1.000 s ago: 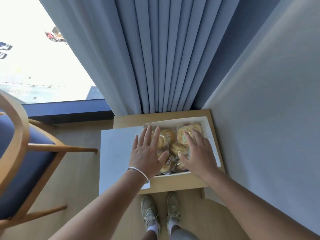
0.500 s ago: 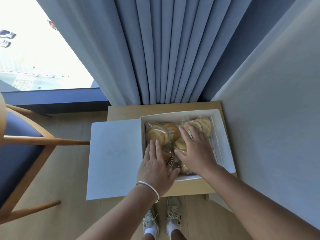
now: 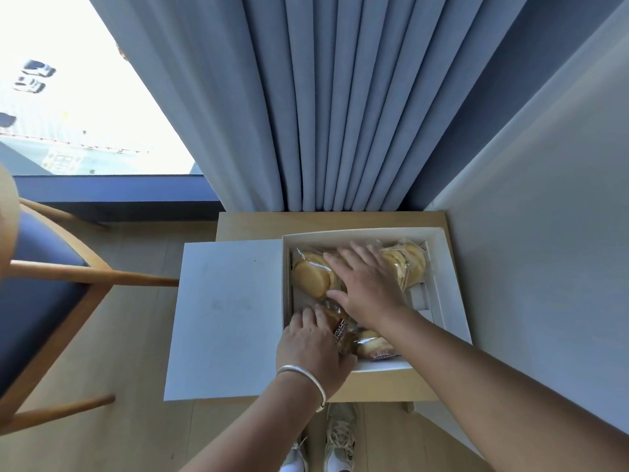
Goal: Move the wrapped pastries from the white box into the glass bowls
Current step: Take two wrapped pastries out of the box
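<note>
The white box point(image 3: 446, 267) lies open on a small wooden table point(image 3: 248, 226), with its lid point(image 3: 231, 318) flat to the left. Inside are several clear-wrapped yellow pastries: one at the far left point(image 3: 311, 277), one at the far right point(image 3: 410, 264) and one near the front point(image 3: 372, 344). My right hand point(image 3: 369, 284) rests flat on the middle pastries with its fingers spread. My left hand point(image 3: 313, 349), with a silver bangle on the wrist, sits at the box's near left corner. Its fingers and thumb curl around a brown-labelled wrapped pastry point(image 3: 338, 327). No glass bowl is in view.
A wooden chair with a blue seat point(image 3: 44, 277) stands to the left, one rail reaching towards the lid. Grey-blue curtains point(image 3: 323, 114) hang behind the table and a wall point(image 3: 544, 250) runs along its right side. My shoes point(image 3: 340, 437) are below the table's front edge.
My left hand has drawn back from the far pastries to the box's near left corner and closed on the brown-labelled packet. My right hand has slid left over the middle pastries.
</note>
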